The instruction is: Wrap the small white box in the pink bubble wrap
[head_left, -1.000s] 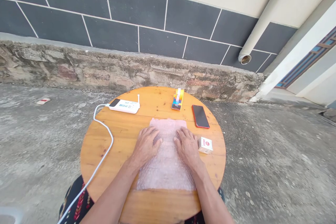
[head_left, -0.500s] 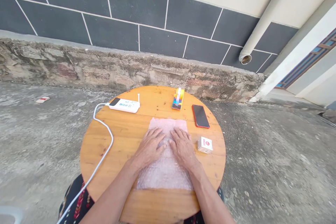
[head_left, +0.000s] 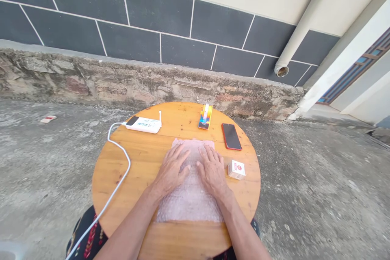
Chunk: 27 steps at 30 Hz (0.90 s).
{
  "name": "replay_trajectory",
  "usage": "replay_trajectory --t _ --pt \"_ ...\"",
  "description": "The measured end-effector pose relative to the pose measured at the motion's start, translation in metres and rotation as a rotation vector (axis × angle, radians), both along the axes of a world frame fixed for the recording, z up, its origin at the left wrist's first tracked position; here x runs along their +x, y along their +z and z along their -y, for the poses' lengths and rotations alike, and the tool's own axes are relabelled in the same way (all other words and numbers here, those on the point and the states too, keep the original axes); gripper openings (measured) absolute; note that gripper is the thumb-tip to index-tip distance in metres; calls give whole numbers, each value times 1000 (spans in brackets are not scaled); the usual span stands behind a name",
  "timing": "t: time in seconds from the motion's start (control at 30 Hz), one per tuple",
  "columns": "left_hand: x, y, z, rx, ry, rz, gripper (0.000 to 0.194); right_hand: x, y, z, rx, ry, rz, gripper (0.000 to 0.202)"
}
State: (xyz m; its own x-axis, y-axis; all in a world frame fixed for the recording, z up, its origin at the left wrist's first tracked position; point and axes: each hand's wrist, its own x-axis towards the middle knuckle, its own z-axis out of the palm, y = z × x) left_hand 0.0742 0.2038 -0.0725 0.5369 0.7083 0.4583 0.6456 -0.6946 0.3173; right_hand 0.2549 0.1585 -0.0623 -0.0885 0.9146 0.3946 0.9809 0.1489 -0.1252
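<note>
A pinkish sheet of bubble wrap (head_left: 191, 203) lies flat on the round wooden table (head_left: 122, 187). My left hand (head_left: 172, 169) rests palm down on its left side, fingers stretched out and thumb pointing inward. On the right side of the sheet, my right hand (head_left: 212, 170) also lies flat with its fingers spread. Neither hand holds anything. Just right of my right hand stands a small white box (head_left: 236, 170) with a red round mark. Beyond the sheet is a yellow and blue tape dispenser (head_left: 205, 116).
A phone with a red edge (head_left: 231, 136) lies at the table's right. At the back left is a white device (head_left: 144, 124), its white cable (head_left: 126, 166) running off the table's left side. A stone-based wall (head_left: 128, 85) stands behind the table.
Both hands stay on the bubble wrap; the left fingers have shifted slightly outward and away from me, and the right ones spread a little. The whole view has tilted slightly.
</note>
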Motion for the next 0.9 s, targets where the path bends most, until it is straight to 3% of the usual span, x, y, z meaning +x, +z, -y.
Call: replay_trajectory --t 0.2,0.6,0.73,0.9 --pt "-1 -3 2 -65 9 -136 44 -4 -4 1 -108 93 14 39" --pt "-1 5 -1 -64 46 18 17 9 1 -2 -10 -104 -108 18" --pt "0 5 -1 -51 57 51 19 11 2 -1 5 -103 -135 15" --pt "1 -2 1 -39 -74 36 33 7 2 1 19 -31 -178 11"
